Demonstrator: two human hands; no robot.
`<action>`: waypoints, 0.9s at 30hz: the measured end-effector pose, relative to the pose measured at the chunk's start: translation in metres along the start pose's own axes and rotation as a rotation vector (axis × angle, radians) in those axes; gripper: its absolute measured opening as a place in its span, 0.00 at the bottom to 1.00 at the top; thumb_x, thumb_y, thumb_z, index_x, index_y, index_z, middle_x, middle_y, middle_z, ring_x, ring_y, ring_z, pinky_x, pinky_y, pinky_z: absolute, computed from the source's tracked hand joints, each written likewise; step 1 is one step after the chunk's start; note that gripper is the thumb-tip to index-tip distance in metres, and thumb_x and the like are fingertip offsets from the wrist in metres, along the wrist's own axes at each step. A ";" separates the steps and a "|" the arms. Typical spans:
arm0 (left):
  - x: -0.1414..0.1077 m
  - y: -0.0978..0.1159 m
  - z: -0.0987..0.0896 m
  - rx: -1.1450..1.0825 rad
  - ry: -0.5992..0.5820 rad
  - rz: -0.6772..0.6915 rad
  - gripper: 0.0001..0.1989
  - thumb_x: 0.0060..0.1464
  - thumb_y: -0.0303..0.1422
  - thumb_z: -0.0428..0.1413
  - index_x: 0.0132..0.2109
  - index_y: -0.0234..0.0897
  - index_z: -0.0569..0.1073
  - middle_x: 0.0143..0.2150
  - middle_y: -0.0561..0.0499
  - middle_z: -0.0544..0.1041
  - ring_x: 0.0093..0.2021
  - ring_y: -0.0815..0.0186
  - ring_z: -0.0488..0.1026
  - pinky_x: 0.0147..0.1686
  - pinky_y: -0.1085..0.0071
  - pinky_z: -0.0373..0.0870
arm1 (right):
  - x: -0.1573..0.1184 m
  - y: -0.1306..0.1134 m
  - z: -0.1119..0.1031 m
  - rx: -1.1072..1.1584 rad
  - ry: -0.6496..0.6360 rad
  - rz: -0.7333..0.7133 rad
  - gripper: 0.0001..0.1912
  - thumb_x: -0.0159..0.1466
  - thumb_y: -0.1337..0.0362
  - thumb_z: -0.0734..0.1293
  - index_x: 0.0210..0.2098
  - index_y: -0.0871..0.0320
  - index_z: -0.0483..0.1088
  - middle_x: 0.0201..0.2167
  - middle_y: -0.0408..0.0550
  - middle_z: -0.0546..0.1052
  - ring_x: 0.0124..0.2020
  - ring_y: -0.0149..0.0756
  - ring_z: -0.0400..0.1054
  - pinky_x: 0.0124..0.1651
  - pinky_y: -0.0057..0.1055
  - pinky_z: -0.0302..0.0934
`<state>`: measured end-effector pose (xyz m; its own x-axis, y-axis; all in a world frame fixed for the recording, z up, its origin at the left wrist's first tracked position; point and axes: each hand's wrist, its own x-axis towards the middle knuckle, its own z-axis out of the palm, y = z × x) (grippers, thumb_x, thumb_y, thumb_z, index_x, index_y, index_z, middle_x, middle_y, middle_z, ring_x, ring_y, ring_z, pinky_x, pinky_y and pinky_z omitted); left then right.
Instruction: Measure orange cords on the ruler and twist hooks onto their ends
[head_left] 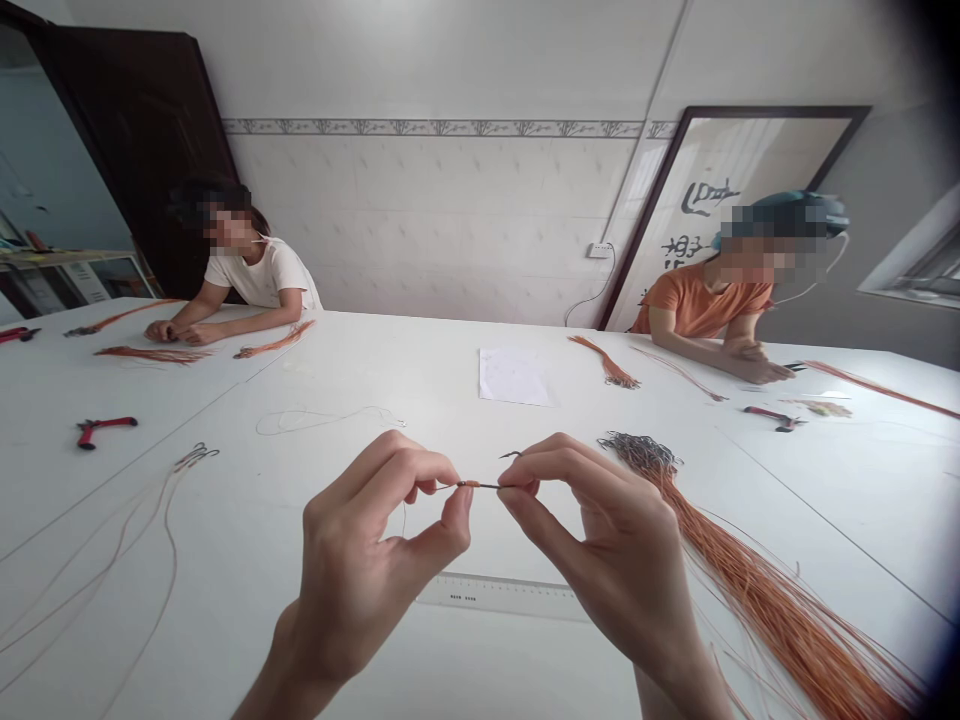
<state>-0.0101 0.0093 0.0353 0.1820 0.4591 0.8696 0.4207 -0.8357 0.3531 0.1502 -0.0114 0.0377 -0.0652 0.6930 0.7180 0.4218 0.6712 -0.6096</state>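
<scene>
A short dark wire (480,486) carrying a small orange sleeve is held in the air above a white table (240,560), pinched near one end by the thumb and forefinger of the left hand (360,560) and near the other by the fingertips of the right hand (600,530). Both hands are almost closed, curled around the piece, and a small hook, apparently of metal, projects just past the right fingertips. Just beside the right hand lies a large bundle of orange strands (780,590), its dark hooked ends massed near the hand. A clear plastic ruler (502,597) lies below the hands. Red-handled pliers (106,430) lie to the left, and a sheet of paper (514,377) lies ahead. One seated person (255,270) and another seated person (705,310) are seen across the table.
</scene>
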 end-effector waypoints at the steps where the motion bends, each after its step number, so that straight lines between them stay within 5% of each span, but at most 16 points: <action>1: 0.000 0.000 0.000 0.000 0.000 0.000 0.08 0.50 0.19 0.54 0.30 0.37 0.67 0.25 0.55 0.66 0.26 0.73 0.62 0.25 0.73 0.63 | 0.000 0.000 0.000 0.003 0.000 -0.002 0.06 0.58 0.74 0.64 0.29 0.56 0.68 0.25 0.40 0.70 0.28 0.27 0.65 0.30 0.25 0.62; 18: 0.002 -0.001 0.000 0.048 -0.011 -0.001 0.07 0.51 0.21 0.54 0.30 0.37 0.67 0.24 0.55 0.66 0.26 0.72 0.62 0.24 0.74 0.63 | 0.002 0.002 0.001 0.025 -0.011 0.021 0.06 0.59 0.73 0.64 0.29 0.56 0.69 0.25 0.42 0.70 0.27 0.29 0.65 0.30 0.28 0.63; 27: 0.000 -0.003 0.002 0.048 -0.116 -0.041 0.07 0.53 0.24 0.54 0.30 0.36 0.64 0.24 0.57 0.64 0.25 0.74 0.62 0.24 0.77 0.62 | 0.001 0.004 0.000 0.071 -0.023 0.055 0.06 0.60 0.72 0.64 0.34 0.55 0.70 0.29 0.44 0.72 0.31 0.30 0.67 0.33 0.30 0.65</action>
<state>-0.0099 0.0124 0.0339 0.2642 0.5266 0.8080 0.4715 -0.8013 0.3681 0.1517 -0.0078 0.0356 -0.0651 0.7351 0.6749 0.3603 0.6480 -0.6710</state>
